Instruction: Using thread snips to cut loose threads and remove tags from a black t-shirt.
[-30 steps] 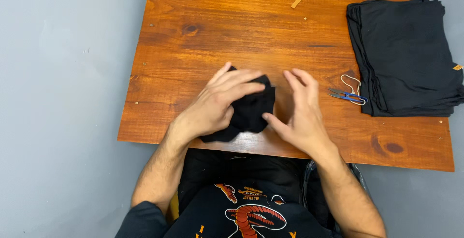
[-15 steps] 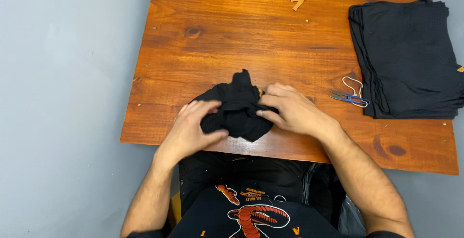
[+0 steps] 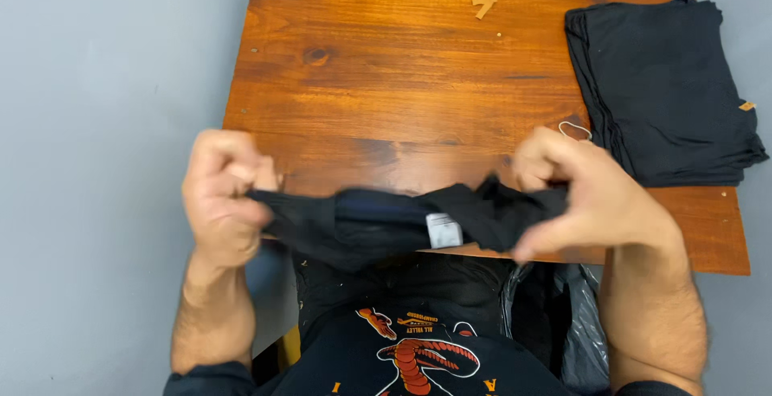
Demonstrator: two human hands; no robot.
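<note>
Stretching a black garment (image 3: 378, 223) above the near edge of the counter (image 3: 402, 90), the left hand (image 3: 221, 199) and right hand (image 3: 591, 199) each pinch an end in a closed grip; pulling unevenly could slip one corner free.

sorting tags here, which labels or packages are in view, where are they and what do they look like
Small white rectangular label: sewn on the black garment stretched between left hand and right hand.
Tiny tan tag: right edge of the folded black stack.
Black plastic bag: below the table edge, crumpled.
</note>
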